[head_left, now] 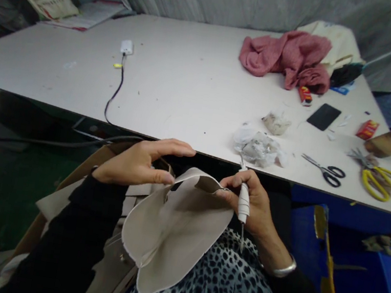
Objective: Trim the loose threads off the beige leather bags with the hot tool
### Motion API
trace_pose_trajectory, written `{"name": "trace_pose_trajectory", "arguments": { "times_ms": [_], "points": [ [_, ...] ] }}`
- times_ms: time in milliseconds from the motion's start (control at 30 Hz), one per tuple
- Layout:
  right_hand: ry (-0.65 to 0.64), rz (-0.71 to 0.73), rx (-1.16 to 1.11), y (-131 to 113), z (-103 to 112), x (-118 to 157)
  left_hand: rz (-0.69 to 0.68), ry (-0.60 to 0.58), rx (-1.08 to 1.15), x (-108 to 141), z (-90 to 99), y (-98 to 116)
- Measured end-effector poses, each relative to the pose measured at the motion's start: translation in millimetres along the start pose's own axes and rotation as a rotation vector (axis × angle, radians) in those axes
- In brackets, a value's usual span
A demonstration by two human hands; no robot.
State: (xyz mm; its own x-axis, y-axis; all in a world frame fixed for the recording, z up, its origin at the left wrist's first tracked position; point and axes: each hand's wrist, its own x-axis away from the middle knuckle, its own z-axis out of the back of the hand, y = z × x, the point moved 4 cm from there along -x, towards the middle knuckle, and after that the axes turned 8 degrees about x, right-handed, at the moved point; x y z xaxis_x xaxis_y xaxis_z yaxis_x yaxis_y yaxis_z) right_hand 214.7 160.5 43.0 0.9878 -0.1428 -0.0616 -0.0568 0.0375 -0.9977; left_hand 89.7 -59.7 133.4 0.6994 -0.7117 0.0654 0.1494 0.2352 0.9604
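A beige, curved sheet-like piece with a folded seam hangs above my lap, below the table's front edge. My right hand pinches its upper right edge and also holds a white-wrapped tool with thin metal tips at both ends. At the piece's upper left edge is my left hand, its fingers stretched out and apart from the thumb. The thumb tip lies at the edge of the piece; whether it presses on it is unclear.
On the white table lie black-handled scissors, yellow-handled scissors, crumpled plastic, a pink cloth and a charger with a cable. Blue bins stand at right; a box of beige pieces is at left.
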Motion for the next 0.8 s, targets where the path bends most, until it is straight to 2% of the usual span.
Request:
{"name": "trace_pose_trajectory", "arguments": {
  "times_ms": [133, 200, 267, 367, 533, 667, 800],
  "points": [
    [-0.006, 0.048, 0.033, -3, -10, -6, 0.172, -0.354, 0.063, -37, -22.4, -8],
    [0.068, 0.075, 0.084, -1, -10, -8, 0.168, -0.432, 0.044, -47, -39.1, -19],
    [0.16, 0.084, 0.149, 3, -5, -9, 0.145, -0.429, 0.016, -52, -54.5, -27],
    [0.261, 0.089, 0.216, 8, 1, -9, 0.142, -0.364, -0.031, -53, -70.3, -30],
    [0.313, 0.114, 0.262, 10, 6, -11, 0.126, -0.256, -0.252, -63, -76.5, -22],
    [0.343, 0.139, 0.326, 9, 7, -13, 0.153, -0.251, -0.109, -72, -86.2, -32],
    [0.328, 0.143, 0.319, 11, 13, -15, 0.21, -0.148, 0.0, -78, -93.6, -44]
  ]
}}
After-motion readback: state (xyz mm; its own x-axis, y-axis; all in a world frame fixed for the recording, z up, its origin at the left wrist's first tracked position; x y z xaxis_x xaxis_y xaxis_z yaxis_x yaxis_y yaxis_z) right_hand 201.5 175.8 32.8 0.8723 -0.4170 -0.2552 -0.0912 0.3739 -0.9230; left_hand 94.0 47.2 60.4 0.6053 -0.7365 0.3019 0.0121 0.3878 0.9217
